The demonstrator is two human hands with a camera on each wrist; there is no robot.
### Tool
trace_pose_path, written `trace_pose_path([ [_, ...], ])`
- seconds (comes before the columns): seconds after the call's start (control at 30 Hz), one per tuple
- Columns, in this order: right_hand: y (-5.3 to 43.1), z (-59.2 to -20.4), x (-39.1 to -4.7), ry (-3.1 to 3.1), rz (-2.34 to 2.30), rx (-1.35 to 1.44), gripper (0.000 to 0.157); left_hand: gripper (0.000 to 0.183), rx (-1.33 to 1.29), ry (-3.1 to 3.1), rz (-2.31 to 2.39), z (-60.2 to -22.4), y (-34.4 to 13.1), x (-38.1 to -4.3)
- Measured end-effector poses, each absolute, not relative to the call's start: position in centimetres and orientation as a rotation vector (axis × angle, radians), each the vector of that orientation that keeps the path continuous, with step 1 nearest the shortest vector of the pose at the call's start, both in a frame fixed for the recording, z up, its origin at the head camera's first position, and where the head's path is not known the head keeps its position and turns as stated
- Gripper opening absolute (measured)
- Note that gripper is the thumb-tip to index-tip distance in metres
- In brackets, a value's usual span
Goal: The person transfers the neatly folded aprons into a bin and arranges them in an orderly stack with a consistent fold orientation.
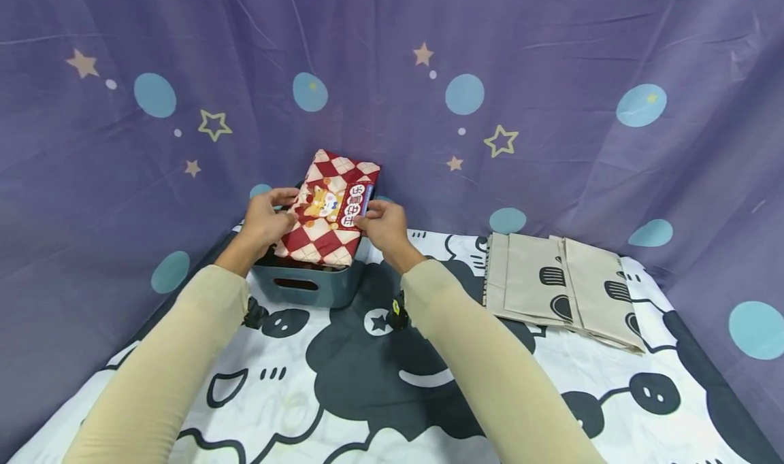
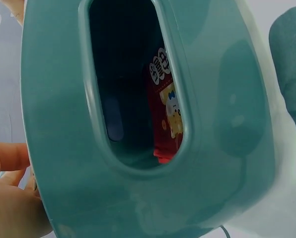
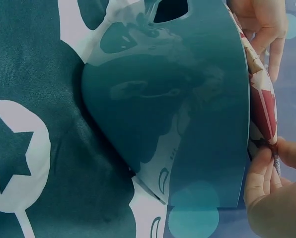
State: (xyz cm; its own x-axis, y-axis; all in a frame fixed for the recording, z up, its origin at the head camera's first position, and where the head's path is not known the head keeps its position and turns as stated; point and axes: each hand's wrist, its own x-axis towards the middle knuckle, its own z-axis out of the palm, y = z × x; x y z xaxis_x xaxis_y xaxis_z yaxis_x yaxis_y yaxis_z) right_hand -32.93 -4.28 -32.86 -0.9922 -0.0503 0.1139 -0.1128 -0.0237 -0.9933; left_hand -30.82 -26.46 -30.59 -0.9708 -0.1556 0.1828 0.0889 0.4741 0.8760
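The left hand [image 1: 267, 217] and right hand [image 1: 387, 227] pinched opposite edges of the flat, red-and-cream checked packet [image 1: 320, 209] at the mouth of the teal plastic bin [image 1: 333, 294]. Even, light pressure seemed advisable, corners clear of the rim.

The head view is evenly lit; reflections streak the bin [image 3: 163, 114] in the dimmer wrist views.

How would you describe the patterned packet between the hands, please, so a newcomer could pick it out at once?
Before the purple curtain, find the blue-green bin on the cartoon-print cloth. At its top, the left hand and right hand hold the packet. Its red and cream diamonds set it apart from the plain bin and the folded beige bundle.
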Motion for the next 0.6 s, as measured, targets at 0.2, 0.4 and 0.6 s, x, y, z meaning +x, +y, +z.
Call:
trace_pose_path([
  [0.2,-4.58,-32.91,-33.08,-2.198,2.168,0.189,0.041,0.054,0.053,-2.513,-1.485,-30.55,-26.77,-30.88],
  [0.4,-4.83,-32.99,-33.41,-2.269,2.098,0.197,0.041,0.054,0.037,-2.541,-1.431,-30.64,-27.13,-31.03],
  [0.6,-4.82,-32.59,-33.20,-2.350,2.022,0.173,0.041,0.052,0.039,-2.570,-1.409,-30.70,-27.15,-30.93],
])
